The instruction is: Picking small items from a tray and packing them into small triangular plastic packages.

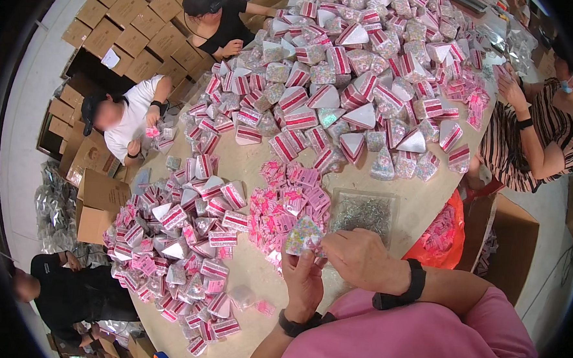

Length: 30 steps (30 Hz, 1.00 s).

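My left hand [302,285] is closed around a wedge-shaped piece [301,237] with a speckled, confetti-like pastel face. It holds the piece upright above the near part of the table. My right hand [360,257] is pinched at the right edge of that piece. Whatever lies between its fingertips is hidden. Just beyond the hands is a heap of pink printed cards [284,201]. To its right, a shallow clear tray [396,218] holds many tiny metallic pieces, too small to name for sure.
A large mound of cake-slice-shaped pieces [362,86] covers the far table [242,160], and a smaller pile [185,251] lies left. An orange bag [451,230] and an open carton [513,239] stand right. Co-workers [131,122] sit around the table; stacked cartons [136,25] rise behind.
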Motion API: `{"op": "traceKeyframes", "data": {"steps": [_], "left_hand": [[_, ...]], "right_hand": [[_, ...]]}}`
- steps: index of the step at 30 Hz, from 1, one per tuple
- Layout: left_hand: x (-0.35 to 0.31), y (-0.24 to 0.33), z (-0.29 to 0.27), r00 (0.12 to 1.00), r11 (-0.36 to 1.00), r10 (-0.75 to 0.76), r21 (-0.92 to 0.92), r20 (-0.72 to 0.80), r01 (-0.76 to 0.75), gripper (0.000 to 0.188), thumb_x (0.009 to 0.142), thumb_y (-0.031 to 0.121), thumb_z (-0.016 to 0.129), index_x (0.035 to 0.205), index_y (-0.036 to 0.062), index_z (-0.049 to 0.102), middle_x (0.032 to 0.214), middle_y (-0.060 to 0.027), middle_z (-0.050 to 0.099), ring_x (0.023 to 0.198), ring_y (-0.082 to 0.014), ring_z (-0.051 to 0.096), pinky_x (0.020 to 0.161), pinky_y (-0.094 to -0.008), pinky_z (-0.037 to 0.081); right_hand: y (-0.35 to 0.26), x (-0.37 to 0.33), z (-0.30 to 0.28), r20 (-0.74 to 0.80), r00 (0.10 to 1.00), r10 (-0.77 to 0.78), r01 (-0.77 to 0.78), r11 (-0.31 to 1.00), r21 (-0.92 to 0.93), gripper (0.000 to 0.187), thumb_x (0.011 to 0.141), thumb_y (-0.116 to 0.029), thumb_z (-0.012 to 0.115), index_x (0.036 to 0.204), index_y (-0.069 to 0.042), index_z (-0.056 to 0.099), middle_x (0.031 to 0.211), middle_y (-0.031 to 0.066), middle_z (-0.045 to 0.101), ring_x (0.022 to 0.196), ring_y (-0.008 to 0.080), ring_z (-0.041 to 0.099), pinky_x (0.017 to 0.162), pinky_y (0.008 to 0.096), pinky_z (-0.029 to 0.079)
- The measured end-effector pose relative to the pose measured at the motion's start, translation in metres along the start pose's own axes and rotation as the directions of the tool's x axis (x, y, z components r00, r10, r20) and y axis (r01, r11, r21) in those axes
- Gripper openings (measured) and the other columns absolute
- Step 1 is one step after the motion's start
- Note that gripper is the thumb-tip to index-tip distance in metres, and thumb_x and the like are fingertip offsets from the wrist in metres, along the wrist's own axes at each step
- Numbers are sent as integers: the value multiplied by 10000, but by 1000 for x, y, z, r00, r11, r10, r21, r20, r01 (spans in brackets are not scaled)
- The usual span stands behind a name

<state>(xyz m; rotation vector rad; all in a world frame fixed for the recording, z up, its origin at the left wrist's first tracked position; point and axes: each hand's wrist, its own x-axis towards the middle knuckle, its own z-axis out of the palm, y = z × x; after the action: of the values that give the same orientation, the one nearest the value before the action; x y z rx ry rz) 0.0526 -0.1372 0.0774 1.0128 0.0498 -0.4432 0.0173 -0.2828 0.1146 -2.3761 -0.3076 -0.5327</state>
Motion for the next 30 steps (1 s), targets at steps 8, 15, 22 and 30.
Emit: {"op": "traceKeyframes", "data": {"steps": [8, 15, 22, 30], "left_hand": [[3, -1, 1, 990, 985, 137, 116, -42, -131, 476, 877, 173, 623, 1273, 66, 381, 1136, -55, 538, 960, -141, 564, 783, -290, 477], [6, -4, -7, 989, 981, 149, 133, -24, -145, 466, 879, 135, 608, 1273, 57, 371, 1177, -79, 511, 1027, -178, 552, 830, -316, 486], [4, -4, -11, 980, 967, 190, 183, -53, -178, 456, 876, 110, 606, 1263, 53, 370, 1187, -90, 504, 1041, -187, 545, 852, -323, 486], [2, 3, -10, 966, 924, 255, 301, -28, -235, 504, 828, 90, 658, 1240, 36, 373, 1170, -93, 500, 1068, -195, 521, 912, -352, 444]], "right_hand": [[2, 3, 1, -15, 1000, 24, -23, 999, 33, 90, 774, -89, 573, 796, -18, 522, 696, 108, 559, 624, 264, 609, 546, 370, 490], [5, 3, 9, -47, 996, 69, -64, 993, 100, 53, 786, -51, 566, 815, -19, 536, 686, 111, 541, 620, 301, 591, 541, 396, 462], [0, 8, 6, -26, 998, 62, -59, 993, 102, 58, 776, -53, 569, 799, -14, 533, 673, 119, 533, 605, 307, 587, 512, 400, 458], [-2, 10, 3, 37, 998, 46, -47, 998, 36, 61, 770, -69, 552, 753, -32, 506, 664, 116, 539, 600, 301, 593, 517, 400, 466]]}}
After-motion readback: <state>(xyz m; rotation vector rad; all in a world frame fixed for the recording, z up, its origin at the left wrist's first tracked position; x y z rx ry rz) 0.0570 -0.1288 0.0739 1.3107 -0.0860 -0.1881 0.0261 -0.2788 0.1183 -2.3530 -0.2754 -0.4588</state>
